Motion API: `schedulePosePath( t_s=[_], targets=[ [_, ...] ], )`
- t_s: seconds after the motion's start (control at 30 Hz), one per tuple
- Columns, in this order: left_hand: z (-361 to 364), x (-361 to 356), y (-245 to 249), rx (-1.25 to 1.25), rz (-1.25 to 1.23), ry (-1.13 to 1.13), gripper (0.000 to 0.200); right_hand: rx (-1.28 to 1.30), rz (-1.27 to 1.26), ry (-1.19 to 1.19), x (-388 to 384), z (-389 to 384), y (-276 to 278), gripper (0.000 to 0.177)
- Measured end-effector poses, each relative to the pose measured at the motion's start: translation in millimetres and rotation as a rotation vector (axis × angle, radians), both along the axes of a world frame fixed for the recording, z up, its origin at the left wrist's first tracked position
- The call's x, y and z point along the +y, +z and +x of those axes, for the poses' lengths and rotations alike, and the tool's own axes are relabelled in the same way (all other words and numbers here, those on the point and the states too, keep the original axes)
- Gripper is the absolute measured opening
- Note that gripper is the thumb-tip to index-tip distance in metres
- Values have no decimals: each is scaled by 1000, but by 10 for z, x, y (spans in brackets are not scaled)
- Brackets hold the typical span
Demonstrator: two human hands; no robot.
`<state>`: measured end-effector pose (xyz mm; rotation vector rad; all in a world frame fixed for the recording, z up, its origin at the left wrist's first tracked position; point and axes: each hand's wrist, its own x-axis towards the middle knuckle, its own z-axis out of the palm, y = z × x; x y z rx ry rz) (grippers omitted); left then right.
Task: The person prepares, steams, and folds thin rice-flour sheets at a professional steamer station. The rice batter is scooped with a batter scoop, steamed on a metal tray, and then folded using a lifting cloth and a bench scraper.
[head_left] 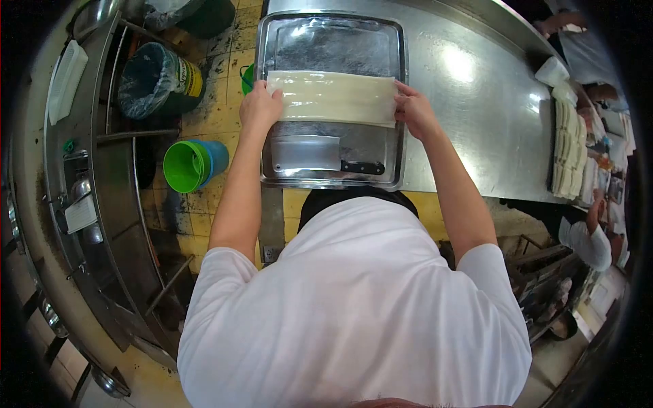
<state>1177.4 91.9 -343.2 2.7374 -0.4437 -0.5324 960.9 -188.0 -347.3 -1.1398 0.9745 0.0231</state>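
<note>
A long, pale, glossy strip of dough (pixel 330 99) stretches across a metal tray (pixel 333 44). My left hand (pixel 261 107) has its fingers closed on the strip's left end. At the opposite end, my right hand (pixel 416 111) pinches the edge between thumb and fingers. Closer to my body, a cleaver (pixel 306 153) lies flat in the tray, its broad blade to the left and its black handle to the right. Whether the dough touches the tray underneath cannot be seen.
The tray sits on a steel counter (pixel 476 102). Folded white cloths (pixel 568 146) are stacked at its right end, with people beyond. On the yellow tiled floor at left stand a green bucket (pixel 183 168) and a bin lined with plastic (pixel 146 81).
</note>
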Motion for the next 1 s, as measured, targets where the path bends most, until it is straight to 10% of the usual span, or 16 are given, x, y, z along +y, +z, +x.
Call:
schedulePosePath(
  t_s=[0.5, 1.0],
  targets=[
    [-128, 166, 493, 46, -77, -34, 49, 111, -398, -161, 93, -1363, 422, 45],
    [-1759, -983, 351, 142, -87, -763, 49, 156, -412, -468, 1090, -3339, -100, 36]
  ],
)
